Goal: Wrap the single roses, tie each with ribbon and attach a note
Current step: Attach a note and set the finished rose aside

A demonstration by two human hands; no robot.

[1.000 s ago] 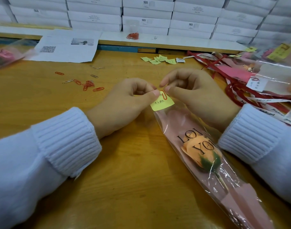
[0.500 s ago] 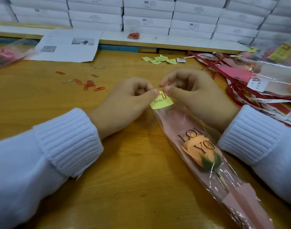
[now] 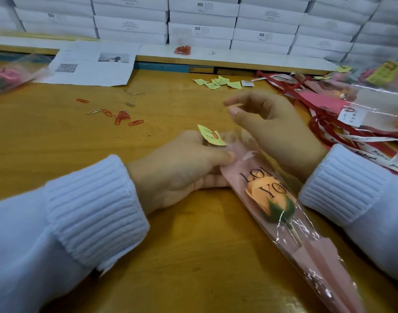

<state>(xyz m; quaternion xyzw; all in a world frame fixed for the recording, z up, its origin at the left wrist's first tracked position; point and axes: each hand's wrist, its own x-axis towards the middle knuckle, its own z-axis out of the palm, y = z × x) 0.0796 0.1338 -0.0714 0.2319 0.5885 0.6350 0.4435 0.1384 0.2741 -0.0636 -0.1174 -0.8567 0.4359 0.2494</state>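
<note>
Risk sits at your left hand (image 3: 182, 170), which grips the wrapped rose (image 3: 270, 199) by its open end; the yellow note (image 3: 207, 137) stands just above its knuckles on a red clip (image 3: 215, 134). Tug too hard and that clip could slip off. Your right hand (image 3: 272, 132) hovers just beyond, loosely curled, holding nothing.

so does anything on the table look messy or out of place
Only loose clutter: red paper clips lie scattered on the table, some bunched in a heap, and ribbons sprawl tangled at the right edge. The yellow note sits tilted on the wrapped rose. Nothing looks damaged.
</note>
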